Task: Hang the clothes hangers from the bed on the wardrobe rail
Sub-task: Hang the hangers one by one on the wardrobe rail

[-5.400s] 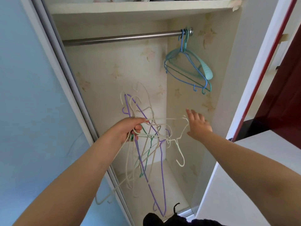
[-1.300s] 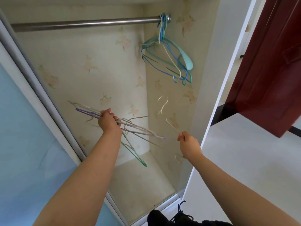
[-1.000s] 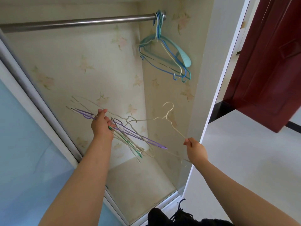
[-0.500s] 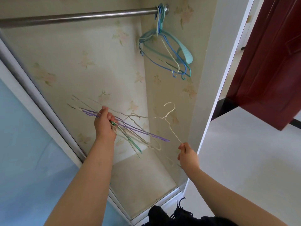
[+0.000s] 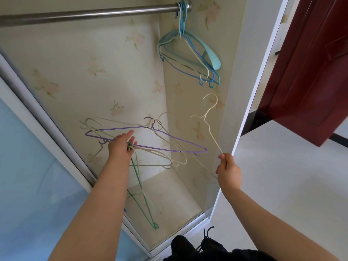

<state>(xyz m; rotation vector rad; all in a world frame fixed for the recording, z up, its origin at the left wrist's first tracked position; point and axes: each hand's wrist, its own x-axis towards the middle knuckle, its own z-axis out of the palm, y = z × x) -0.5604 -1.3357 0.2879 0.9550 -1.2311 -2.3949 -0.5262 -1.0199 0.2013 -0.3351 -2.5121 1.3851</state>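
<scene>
Rail (image 5: 90,15) cut off at left edge. Hanger count in bundle (image 5: 143,144) below rail indeterminate: wires overlap.

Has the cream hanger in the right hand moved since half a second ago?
Yes. The cream hanger sits nearer the hung hangers, against the wardrobe's side wall.

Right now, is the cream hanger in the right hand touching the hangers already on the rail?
Apart. The head view shows the cream hanger's hook below the hung hangers, with bare wardrobe wall between them; the right hand pinches its lower end.
</scene>
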